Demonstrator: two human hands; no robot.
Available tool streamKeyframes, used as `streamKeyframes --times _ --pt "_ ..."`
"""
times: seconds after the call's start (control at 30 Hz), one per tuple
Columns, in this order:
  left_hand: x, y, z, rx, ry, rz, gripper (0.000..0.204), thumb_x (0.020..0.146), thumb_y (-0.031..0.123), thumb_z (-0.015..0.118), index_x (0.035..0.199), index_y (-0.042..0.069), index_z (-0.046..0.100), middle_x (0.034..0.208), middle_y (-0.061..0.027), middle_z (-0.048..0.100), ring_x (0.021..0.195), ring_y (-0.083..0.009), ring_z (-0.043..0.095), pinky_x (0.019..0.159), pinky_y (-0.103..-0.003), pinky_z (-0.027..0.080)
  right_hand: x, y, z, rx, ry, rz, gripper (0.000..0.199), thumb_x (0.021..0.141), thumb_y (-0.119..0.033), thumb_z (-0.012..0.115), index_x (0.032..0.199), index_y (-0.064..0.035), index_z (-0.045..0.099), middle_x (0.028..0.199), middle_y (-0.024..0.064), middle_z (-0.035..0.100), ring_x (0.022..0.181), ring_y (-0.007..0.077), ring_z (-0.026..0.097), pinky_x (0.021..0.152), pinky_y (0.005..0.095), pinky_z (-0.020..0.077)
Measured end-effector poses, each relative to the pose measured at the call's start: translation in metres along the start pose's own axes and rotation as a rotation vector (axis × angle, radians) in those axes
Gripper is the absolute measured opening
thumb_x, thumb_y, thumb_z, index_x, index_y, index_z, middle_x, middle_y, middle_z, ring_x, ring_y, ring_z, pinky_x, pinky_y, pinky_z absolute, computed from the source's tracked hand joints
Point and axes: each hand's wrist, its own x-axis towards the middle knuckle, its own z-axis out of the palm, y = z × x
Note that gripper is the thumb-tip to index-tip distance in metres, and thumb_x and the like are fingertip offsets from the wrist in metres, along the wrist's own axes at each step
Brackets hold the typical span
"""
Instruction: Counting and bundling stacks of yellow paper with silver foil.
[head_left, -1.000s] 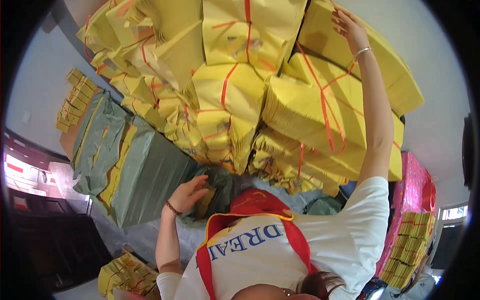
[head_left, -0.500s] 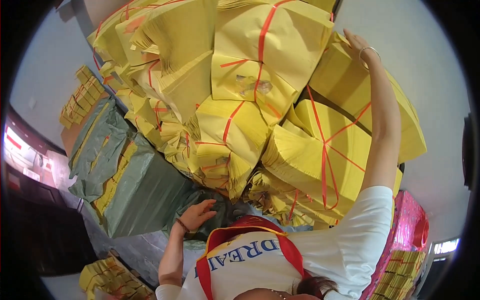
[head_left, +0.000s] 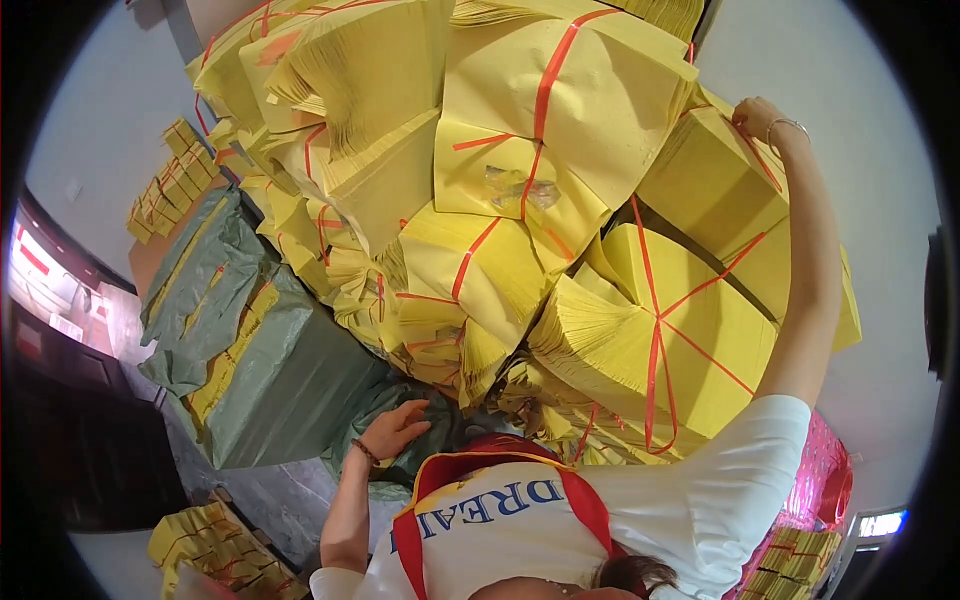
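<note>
A high pile of yellow paper bundles, tied with red straps, rises in front of me. My right hand (head_left: 762, 118) reaches far up along the pile's right side. Its fingers are curled round the red strap (head_left: 762, 163) of the upper right bundle (head_left: 712, 170); the fingertips are partly hidden. Below that lies another yellow bundle (head_left: 690, 310) with crossed red straps. My left hand (head_left: 396, 430) is low near my body, with its fingers loosely apart and nothing in them. It hovers by some crumpled dark green plastic (head_left: 405, 460).
To the left stands a large bundle in torn grey-green wrapping (head_left: 290, 380), with yellow paper showing through. Small yellow packs (head_left: 175, 185) are stacked behind it, and more packs (head_left: 220, 550) sit at lower left. Pink wrapping (head_left: 820, 480) lies at lower right, by a pale wall (head_left: 860, 150).
My right hand has gone from lying outstretched on the upper right bundle to curling round its strap, a little further right and lower. My left hand stays nearly still.
</note>
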Motion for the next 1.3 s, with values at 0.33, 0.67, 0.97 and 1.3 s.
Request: streamKeyframes --times 0.33,0.67,0.97,1.3 --pt "0.026 0.006 0.003 -0.063 0.022 0.069 0.045 0.087 0.029 0.054 0.125 0.007 0.042 0.108 -0.0179 0.059 0.098 -0.0273 0.057 0.083 -0.033 0.045 -0.021 -0.041 -0.028 0.149 0.041 0.136 0.019 0.077 -0.019 0.056 0.088 -0.0070 0.065 0.097 0.0128 0.063 0.092 0.0291 0.058 0.078 0.0367 0.0474" --pt "0.021 -0.001 0.012 0.006 -0.033 0.080 0.045 0.088 0.027 0.053 0.126 0.007 0.041 0.108 -0.0160 0.059 0.099 -0.0255 0.057 0.085 -0.032 0.044 0.028 -0.017 0.003 -0.274 0.106 -0.053 0.007 0.068 -0.010 0.061 0.072 -0.0071 0.067 0.083 0.0154 0.065 0.079 0.0297 0.062 0.070 0.0371 0.0505" --pt "0.006 -0.022 0.020 0.024 0.032 0.023 0.046 0.089 0.029 0.051 0.126 0.006 0.040 0.107 -0.0153 0.060 0.098 -0.0258 0.057 0.085 -0.032 0.044 0.038 -0.025 -0.001 -0.165 0.030 -0.049 0.011 0.074 -0.011 0.061 0.074 -0.0014 0.065 0.085 0.0182 0.063 0.079 0.0323 0.062 0.067 0.0390 0.0500" --pt "0.013 -0.020 0.024 0.082 -0.010 0.013 0.047 0.086 0.032 0.054 0.124 0.007 0.043 0.104 -0.0149 0.061 0.093 -0.0267 0.059 0.081 -0.033 0.045 0.006 -0.019 0.014 0.531 0.292 0.100 0.016 0.072 -0.016 0.058 0.081 -0.0029 0.056 0.073 0.0121 0.061 0.069 0.0240 0.058 0.063 0.0318 0.0443"
